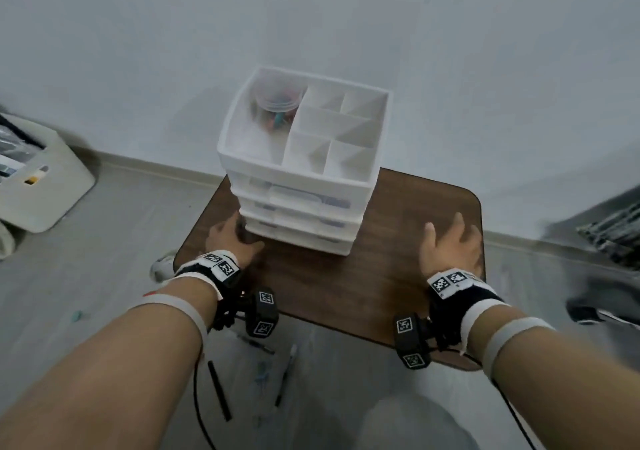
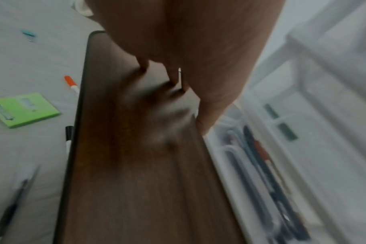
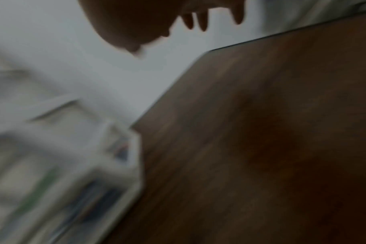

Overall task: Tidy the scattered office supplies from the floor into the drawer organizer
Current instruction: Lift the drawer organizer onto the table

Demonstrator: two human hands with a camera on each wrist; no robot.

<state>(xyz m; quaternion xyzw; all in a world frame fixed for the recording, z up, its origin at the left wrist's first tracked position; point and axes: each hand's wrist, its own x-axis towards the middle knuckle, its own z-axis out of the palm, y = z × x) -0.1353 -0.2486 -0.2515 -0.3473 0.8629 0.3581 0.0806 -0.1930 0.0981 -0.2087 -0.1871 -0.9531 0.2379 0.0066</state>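
A white drawer organizer [image 1: 301,172] stands on a low brown table [image 1: 398,276]. Its top tray holds a clear cup of coloured clips [image 1: 277,106]. My left hand [image 1: 232,238] is at the organizer's lower left corner, fingertips down on the table [image 2: 136,181] and thumb by the bottom drawer [image 2: 261,165], which shows several pens. My right hand [image 1: 450,248] hovers over the table's right side, fingers spread, holding nothing. On the floor lie a black pen [image 1: 218,390], a thin pen [image 1: 285,373], a green note pad [image 2: 25,110], an orange-capped marker [image 2: 71,84], a black marker [image 2: 68,137] and a teal clip [image 2: 28,33].
A beige storage bin [image 1: 38,179] sits on the floor at the left by the wall. Dark blurred items [image 1: 609,235] lie at the right. A white round object [image 1: 162,266] pokes out beside the table's left edge. My knee [image 1: 415,425] is at the bottom.
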